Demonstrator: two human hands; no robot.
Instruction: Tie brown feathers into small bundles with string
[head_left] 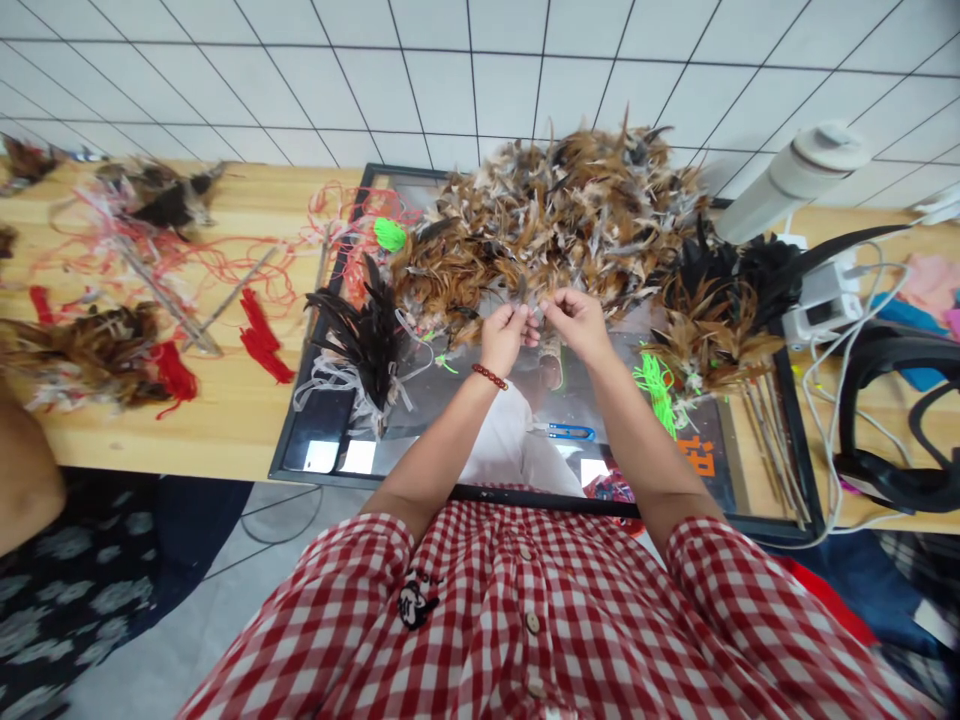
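My left hand (506, 335) and my right hand (576, 322) meet at the near edge of a big heap of brown feathers (555, 215). Both hands have their fingers pinched together on a small feather between them, thumbs almost touching. A red bead bracelet circles my left wrist. The heap lies on a glossy black-framed board (315, 470) set on the wooden table (187, 430). A bunch of black feathers (364, 335) tied with white string lies left of my left hand. A brown and black bundle on sticks (712, 330) lies right of my right hand.
Blue snips (566, 432) and neon green cord (656, 385) lie on the board near me. Red thread, red tassels (262, 340) and feather bundles cover the left table. A white lamp (795, 180), cables and black headphones (900, 430) stand right. Another person's arm (26, 480) shows at left.
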